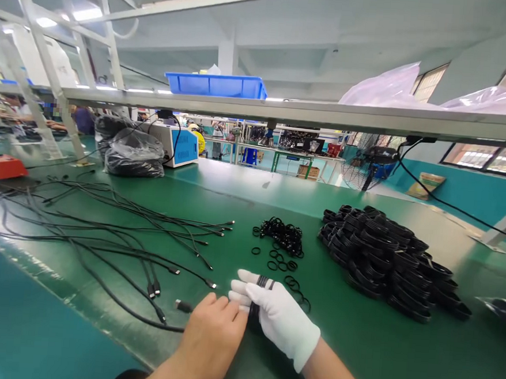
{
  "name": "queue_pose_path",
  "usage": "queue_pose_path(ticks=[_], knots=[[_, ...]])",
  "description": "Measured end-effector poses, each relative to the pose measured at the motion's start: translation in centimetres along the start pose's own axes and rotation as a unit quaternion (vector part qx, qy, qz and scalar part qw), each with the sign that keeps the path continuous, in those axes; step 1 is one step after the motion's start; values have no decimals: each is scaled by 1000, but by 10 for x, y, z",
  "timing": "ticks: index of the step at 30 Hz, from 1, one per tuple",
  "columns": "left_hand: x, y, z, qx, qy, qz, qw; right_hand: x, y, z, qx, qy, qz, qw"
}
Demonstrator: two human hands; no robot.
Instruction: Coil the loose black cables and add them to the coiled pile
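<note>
My bare left hand [217, 328] is closed on a black cable [169, 327], which runs in from the left. A plug end [183, 306] sticks out beside its knuckles. Just right of it, touching or nearly so, is my right hand [276, 315] in a white glove. Black loops [265, 282], apparently of cable, wrap round its fingers, with the thumb laid across them; the palm side is partly hidden. Beyond the right hand lie small black rings [282, 235], heaped together with several loose ones nearer. Loose black cables [146, 228] spread over the table to the left, plugs toward my hands.
A big pile of coiled black cables [382, 262] stands on the green table [235, 191] at the right. Toward the back left are a black plastic bag [134, 152] and a blue-and-white machine [182, 145]. A shelf [302, 111] crosses overhead, carrying a blue tray [217, 86].
</note>
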State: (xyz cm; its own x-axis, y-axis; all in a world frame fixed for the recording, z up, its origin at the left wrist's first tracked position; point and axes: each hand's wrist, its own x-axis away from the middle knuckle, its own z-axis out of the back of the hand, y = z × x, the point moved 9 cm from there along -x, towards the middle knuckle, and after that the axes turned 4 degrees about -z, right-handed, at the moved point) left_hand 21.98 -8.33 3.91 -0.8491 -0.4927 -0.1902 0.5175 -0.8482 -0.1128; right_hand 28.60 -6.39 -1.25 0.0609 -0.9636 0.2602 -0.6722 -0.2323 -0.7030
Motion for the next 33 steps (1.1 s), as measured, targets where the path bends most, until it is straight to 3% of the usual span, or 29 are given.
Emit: queue_pose_path(ticks=[3,7,10,12,16,18,20,22,24,26,28,30,33], knots=[[-7,-10,25,30,17,-68,997,7,11,-23,28,-100,-43,994],[-18,-32,39,169,-44,-88,981,24,30,-48,44,-225,-110,967],[-23,-39,31,272,-101,-99,952,28,49,-47,49,-237,-171,955],[-24,-39,29,299,-93,-110,943,24,56,-42,46,-220,-183,957],[-19,-41,50,210,70,-108,969,11,54,-31,18,-190,-158,969],[-14,-33,56,161,102,-130,973,9,54,-30,3,-199,-162,967],[-13,-27,53,157,69,-150,974,11,55,-31,-6,-212,-171,962],[-15,-30,45,221,11,-134,966,16,55,-35,-10,-231,-180,956],[-16,-40,32,385,-47,-64,919,24,54,-41,-15,-259,-194,946],[-13,-46,13,551,-94,16,829,31,52,-46,-16,-285,-200,937],[-9,-41,-6,640,-119,59,757,33,49,-47,-16,-299,-187,936],[-6,-30,-20,705,-110,71,697,32,48,-44,-8,-302,-166,939],[-7,-19,-35,815,-41,84,571,27,48,-37,10,-290,-124,949]])
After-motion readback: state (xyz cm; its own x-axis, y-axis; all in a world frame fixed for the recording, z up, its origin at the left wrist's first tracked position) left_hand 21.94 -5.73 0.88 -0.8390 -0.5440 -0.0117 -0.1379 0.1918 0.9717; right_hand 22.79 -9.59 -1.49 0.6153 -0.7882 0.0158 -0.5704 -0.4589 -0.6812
